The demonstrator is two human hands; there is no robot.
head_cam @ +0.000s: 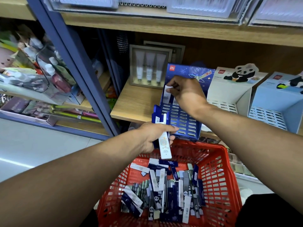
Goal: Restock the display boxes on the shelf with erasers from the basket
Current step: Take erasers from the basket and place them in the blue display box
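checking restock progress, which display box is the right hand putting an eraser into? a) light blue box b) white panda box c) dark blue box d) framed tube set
c: the right hand pinches a white eraser at the back of the dark blue box, left of the white panda box.

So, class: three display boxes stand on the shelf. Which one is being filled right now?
The dark blue display box, leftmost of the three. The right hand pinches an eraser over its slots; the white panda box and light blue box stand untouched.
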